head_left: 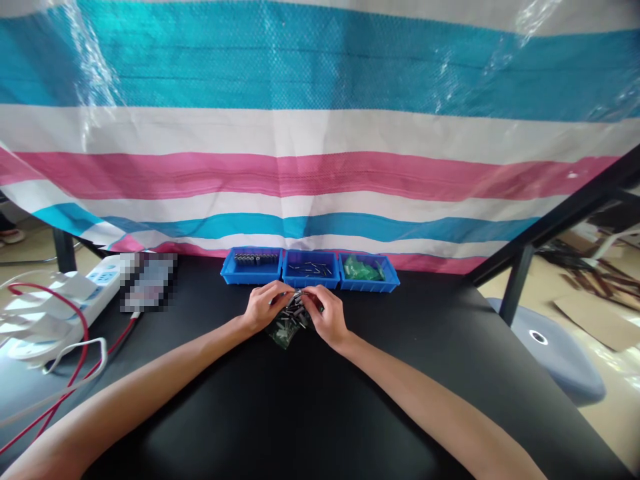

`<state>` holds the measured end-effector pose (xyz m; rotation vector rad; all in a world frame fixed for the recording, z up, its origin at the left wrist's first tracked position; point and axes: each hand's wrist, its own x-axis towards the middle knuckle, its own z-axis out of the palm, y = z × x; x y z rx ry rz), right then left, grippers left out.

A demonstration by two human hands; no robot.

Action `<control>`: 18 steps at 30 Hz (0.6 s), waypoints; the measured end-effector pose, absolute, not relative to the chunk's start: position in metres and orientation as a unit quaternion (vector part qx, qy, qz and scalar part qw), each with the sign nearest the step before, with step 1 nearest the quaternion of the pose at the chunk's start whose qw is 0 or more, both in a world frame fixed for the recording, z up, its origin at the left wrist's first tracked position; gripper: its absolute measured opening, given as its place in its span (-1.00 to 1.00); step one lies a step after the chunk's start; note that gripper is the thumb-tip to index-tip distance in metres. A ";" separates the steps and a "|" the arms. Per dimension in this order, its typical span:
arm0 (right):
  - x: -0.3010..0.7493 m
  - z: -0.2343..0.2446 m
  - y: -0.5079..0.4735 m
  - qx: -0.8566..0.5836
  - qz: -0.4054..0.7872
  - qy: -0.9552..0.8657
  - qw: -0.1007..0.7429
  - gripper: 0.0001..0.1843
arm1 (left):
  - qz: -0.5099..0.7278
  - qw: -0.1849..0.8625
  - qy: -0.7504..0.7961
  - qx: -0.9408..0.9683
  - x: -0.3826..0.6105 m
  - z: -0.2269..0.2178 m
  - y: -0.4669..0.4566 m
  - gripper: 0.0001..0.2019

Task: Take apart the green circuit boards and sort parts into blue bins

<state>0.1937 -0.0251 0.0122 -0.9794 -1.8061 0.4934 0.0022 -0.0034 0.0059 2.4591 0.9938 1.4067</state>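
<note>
Silvery metal small piece (298, 293), shape too small to make out: held between the two hands, at the middle of the scene, just on the near side of the trays.

Left hand (265, 307): to the left of the piece, fingers curled, thumb and forefinger pinching it. Right hand (327, 313): to the right, likewise bent, fingertips closed on the piece from the other side.

Loose heap of short silvery metal cylinders (289, 323): directly below and nearer than the fingertips, between the two hands, on a crumpled green-tinted clear plastic bag (281, 341). Bag rests on a matte black tabletop (240, 413).

Three blue plastic rectangular trays, side by side, just beyond the hands:
– left tray (250, 277): short metal cylinders in rows along its far part;
– middle tray (313, 283): thin dark pins, scattered;
– right tray (370, 286): crumpled green plastic bags.

White power strip (107, 270): far left of tabletop, with red cable (85, 333) running toward the near left.

Blue, white and pink striped woven sheet (300, 130): hanging behind the trays.

Grey rounded stool (555, 353): right, beyond the table edge.
</note>
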 end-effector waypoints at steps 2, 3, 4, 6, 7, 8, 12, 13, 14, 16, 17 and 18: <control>0.194 0.013 -0.025 -0.401 0.204 -0.746 0.491 -0.83 | 0.471 0.067 0.331 0.815 0.002 0.006 -0.004 -0.87; 0.194 0.013 -0.026 -0.401 0.205 -0.746 0.490 -0.82 | 0.472 0.066 0.330 0.814 0.002 0.006 -0.004 -0.87; 0.194 0.013 -0.026 -0.403 0.206 -0.746 0.490 -0.82 | 0.474 0.066 0.330 0.814 0.003 0.006 -0.004 -0.88; 0.194 0.013 -0.025 -0.408 0.205 -0.743 0.490 -0.82 | 0.476 0.069 0.327 0.814 0.003 0.007 -0.004 -0.89; 0.194 0.013 -0.025 -0.409 0.203 -0.742 0.491 -0.82 | 0.478 0.073 0.324 0.813 0.003 0.008 -0.004 -0.90; 0.194 0.012 -0.025 -0.408 0.202 -0.742 0.492 -0.82 | 0.480 0.076 0.322 0.813 0.004 0.008 -0.004 -0.90; 0.193 0.011 -0.024 -0.401 0.197 -0.748 0.491 -0.83 | 0.483 0.080 0.315 0.813 0.004 0.009 -0.003 -0.92; 0.193 0.011 -0.024 -0.401 0.199 -0.749 0.488 -0.83 | 0.483 0.078 0.313 0.814 0.004 0.008 -0.003 -0.92; 0.193 0.010 -0.024 -0.402 0.203 -0.750 0.484 -0.84 | 0.483 0.075 0.311 0.815 0.004 0.008 -0.003 -0.92; 0.192 0.009 -0.023 -0.406 0.214 -0.749 0.478 -0.84 | 0.481 0.069 0.309 0.817 0.004 0.007 -0.003 -0.92; 0.192 0.009 -0.022 -0.410 0.218 -0.748 0.474 -0.84 | 0.479 0.067 0.309 0.819 0.004 0.007 -0.004 -0.92; 0.192 0.009 -0.022 -0.415 0.220 -0.746 0.472 -0.84 | 0.477 0.066 0.310 0.820 0.004 0.007 -0.004 -0.93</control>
